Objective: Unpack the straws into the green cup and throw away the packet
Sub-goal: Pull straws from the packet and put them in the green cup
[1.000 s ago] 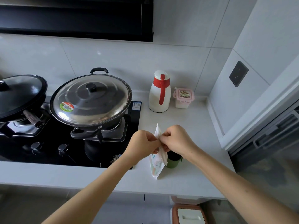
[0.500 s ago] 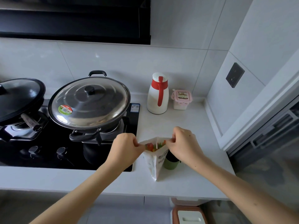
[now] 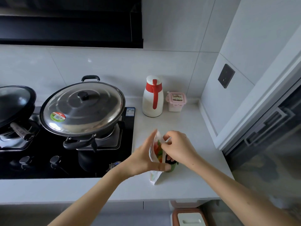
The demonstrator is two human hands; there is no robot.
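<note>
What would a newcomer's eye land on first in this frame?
Front and centre, both hands work an opened packet showing colourful straws, the left hand steadying it. Left of them, a big steel lid covers the wok on the stove; a red-and-white flask stands behind.

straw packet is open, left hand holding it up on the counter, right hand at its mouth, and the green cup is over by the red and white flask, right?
Not quite. In the head view the green cup sits right behind the straw packet, under the right hand, well away from the flask. The rest holds: the left hand grips the open packet.
</note>
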